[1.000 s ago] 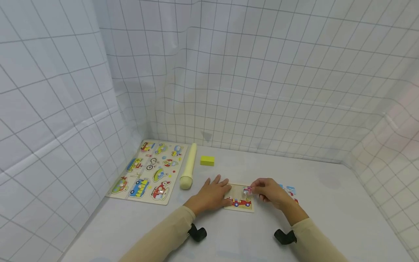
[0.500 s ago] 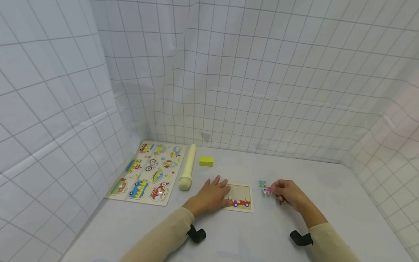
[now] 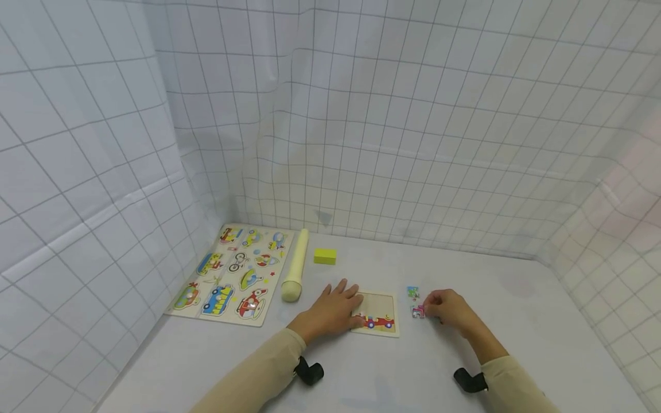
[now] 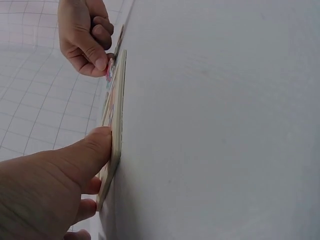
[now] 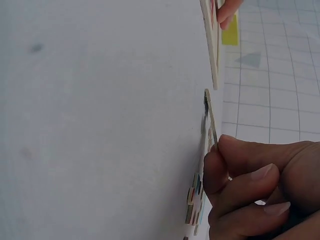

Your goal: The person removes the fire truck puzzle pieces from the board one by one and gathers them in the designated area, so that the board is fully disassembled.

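A small wooden puzzle tray (image 3: 382, 331) with a red vehicle picture along its near side lies under my left hand (image 3: 330, 311), whose spread fingers rest on its left edge. To the right of the tray, my right hand (image 3: 451, 311) pinches a pink and white puzzle piece (image 3: 417, 311) between thumb and finger. In the right wrist view that piece (image 5: 211, 117) is seen edge-on, tilted slightly off the table. A green and blue piece (image 3: 413, 292) lies just beyond it. More pieces (image 5: 191, 205) lie beneath the right hand, mostly hidden in the head view.
At the left lies a large board (image 3: 262, 314) with vehicle pictures. Beside it is a pale yellow stick with a rounded end (image 3: 296, 268). A yellow-green block (image 3: 325, 256) sits farther back. White gridded curtains (image 3: 382, 115) stand behind and at both sides.
My right hand has moved right, off the tray, carrying the pink piece, then slightly nearer and lower. The green and blue piece has come into view. My left hand has stayed on the tray.
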Motion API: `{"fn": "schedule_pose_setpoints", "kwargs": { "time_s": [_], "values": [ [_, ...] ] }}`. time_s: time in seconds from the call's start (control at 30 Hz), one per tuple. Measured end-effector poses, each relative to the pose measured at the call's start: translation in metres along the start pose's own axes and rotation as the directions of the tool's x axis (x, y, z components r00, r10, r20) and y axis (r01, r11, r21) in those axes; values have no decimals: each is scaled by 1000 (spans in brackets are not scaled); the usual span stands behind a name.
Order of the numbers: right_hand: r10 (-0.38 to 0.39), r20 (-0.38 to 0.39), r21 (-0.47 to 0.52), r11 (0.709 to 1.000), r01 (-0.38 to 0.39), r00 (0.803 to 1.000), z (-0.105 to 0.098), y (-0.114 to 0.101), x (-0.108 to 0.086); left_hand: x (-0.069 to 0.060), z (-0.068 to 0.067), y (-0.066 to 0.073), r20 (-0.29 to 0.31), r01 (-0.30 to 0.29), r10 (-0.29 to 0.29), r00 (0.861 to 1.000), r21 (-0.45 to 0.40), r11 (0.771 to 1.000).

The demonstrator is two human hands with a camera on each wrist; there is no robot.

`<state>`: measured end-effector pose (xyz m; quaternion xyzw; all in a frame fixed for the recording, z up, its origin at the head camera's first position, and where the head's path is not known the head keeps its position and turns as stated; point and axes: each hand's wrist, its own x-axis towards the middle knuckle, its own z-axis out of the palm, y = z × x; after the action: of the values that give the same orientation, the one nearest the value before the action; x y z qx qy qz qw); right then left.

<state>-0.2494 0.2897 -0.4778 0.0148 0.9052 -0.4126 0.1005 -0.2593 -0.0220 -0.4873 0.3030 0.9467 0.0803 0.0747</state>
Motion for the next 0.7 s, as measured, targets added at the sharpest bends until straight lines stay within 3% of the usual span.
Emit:
{"fn": "schedule_pose_setpoints", "kwargs": {
  "time_s": [0.2,0.37,0.57,0.7],
  "values": [
    [-8,-31,-60,998,6,999,3,-5,-2,0,2,-2,4,-9,9,1000,6,1000],
    [-18,-51,-33,999,16,999,5,-13,-2,0,1,-4,5,-17,17,1000,10,1000],
    [-24,49,136,991,18,999,15,-21,0,0,1,-6,21,-25,25,999,7,1000],
    [-54,115,185,982,32,992,24,-25,2,-1,1,-6,28,-22,22,999,-8,1000]
  ]
}}
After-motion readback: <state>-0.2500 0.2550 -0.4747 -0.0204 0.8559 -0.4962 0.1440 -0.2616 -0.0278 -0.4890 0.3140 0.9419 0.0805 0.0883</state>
